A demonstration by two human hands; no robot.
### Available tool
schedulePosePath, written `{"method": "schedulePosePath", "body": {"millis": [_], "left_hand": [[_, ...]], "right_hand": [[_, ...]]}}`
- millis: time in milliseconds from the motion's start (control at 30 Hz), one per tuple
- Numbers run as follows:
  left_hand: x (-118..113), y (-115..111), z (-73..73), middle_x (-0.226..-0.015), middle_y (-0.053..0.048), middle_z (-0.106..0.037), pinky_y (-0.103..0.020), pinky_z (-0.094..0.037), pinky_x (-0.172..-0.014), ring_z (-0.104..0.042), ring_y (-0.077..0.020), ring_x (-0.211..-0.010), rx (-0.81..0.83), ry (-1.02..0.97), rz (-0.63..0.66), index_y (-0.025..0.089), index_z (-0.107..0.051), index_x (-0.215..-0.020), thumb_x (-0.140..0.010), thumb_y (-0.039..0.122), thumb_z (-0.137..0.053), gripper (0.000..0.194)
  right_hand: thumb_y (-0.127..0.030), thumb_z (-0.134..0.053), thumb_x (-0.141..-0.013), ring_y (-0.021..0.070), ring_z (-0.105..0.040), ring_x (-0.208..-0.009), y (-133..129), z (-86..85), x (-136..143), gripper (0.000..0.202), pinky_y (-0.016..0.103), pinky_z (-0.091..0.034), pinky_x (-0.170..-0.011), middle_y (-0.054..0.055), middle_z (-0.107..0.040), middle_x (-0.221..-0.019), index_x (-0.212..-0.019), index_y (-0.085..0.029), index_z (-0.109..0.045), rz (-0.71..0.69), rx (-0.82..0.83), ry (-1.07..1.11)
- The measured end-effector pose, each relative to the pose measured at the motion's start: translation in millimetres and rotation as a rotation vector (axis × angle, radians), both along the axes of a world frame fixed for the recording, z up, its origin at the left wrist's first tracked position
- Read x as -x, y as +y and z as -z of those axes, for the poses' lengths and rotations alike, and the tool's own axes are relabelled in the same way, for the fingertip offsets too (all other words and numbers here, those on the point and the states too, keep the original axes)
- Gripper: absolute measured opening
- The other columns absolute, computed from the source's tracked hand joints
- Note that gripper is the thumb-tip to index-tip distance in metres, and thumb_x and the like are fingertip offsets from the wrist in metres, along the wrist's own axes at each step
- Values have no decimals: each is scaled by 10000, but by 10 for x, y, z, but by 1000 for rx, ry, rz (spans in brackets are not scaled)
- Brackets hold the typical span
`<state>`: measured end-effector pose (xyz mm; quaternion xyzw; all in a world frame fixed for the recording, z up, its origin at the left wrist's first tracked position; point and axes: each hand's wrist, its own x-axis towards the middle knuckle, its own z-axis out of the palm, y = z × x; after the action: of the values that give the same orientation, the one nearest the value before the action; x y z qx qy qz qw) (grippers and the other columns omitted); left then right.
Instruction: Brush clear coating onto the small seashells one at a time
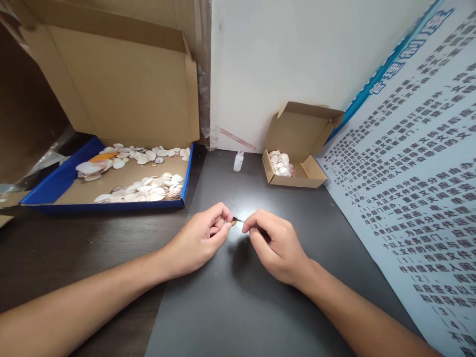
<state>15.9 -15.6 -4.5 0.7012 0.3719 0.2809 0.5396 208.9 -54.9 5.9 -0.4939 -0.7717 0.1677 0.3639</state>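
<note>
My left hand [203, 235] pinches a small brownish piece [233, 223] between thumb and fingers, above the dark grey mat. Facing it, my right hand [275, 243] has its fingers closed on a thin tool [240, 220], whose dark tip reaches to the brownish piece. Most of the tool is hidden by my right fingers. The exact kind of the small piece is too small to tell. Beyond both hands, a small whitish bottle [238, 161] stands on the mat.
At the left lies an open blue-edged box [188, 183] with several white shells [148, 191]. A small open cardboard box [297, 181] with shells [279, 162] sits at the back right. A printed sheet [420, 163] borders the mat [223, 307] on the right.
</note>
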Motion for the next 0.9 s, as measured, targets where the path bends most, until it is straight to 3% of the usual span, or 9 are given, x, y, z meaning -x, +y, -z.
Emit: {"method": "schedulePosePath", "body": {"millis": [100, 233, 367, 467, 600, 733, 900], "left_hand": [[-5, 1, -31, -616, 86, -341, -203, -282, -504, -294, -96, -549, 36, -19, -5, 198, -480, -854, -919, 315, -496, 134], [-4, 4, -64, -590, 93, -347, -190, -268, -468, -290, -82, -512, 112, -70, -17, 201, -480, -823, -909, 350, -538, 182], [5, 16, -59, -504, 122, -333, -182, -212, -369, -264, -58, -377, 282, -129, 10, 219, -465, -849, -907, 445, -552, 249], [8, 29, -53, -477, 134, -333, -165, -241, -332, -231, -48, -346, 392, -211, 31, 221, -458, -863, -876, 494, -595, 305], [11, 36, -63, -490, 130, -323, -134, -283, -330, -216, -46, -392, 472, -283, 26, 215, -467, -855, -847, 461, -657, 312], [17, 42, -80, -472, 125, -313, -115, -275, -327, -205, -48, -402, 564, -326, 24, 218, -459, -826, -860, 395, -650, 262], [21, 49, -101, -471, 119, -313, -104, -245, -327, -185, -45, -406, 645, -360, -7, 218, -455, -797, -845, 335, -664, 245]], "right_hand": [[-83, -450, -823, 129, -502, -582, -4, -1, 0, 184, 248, -376, -579, -13, -594, -683, -793, -195, -593, 61, 6, -7], [-88, -449, -818, 124, -495, -569, -9, -6, 3, 182, 249, -375, -573, -14, -589, -682, -790, -194, -595, -6, -14, 0], [-82, -454, -814, 125, -493, -559, -6, -7, 10, 185, 247, -369, -558, -16, -595, -671, -776, -197, -594, 68, -4, -14], [-97, -444, -821, 124, -482, -549, -13, -11, 17, 183, 248, -371, -554, -13, -590, -673, -784, -196, -594, -2, -35, 8], [-94, -452, -817, 123, -467, -538, -34, -21, 29, 179, 250, -355, -551, -24, -568, -639, -773, -198, -591, 66, 6, -46], [-103, -439, -824, 125, -473, -550, -58, -30, 48, 177, 251, -367, -561, -14, -571, -659, -778, -195, -584, -14, -52, 3], [-91, -447, -829, 126, -488, -561, -50, -16, 48, 182, 248, -372, -566, -10, -602, -687, -797, -200, -590, 41, -11, -30]]}}
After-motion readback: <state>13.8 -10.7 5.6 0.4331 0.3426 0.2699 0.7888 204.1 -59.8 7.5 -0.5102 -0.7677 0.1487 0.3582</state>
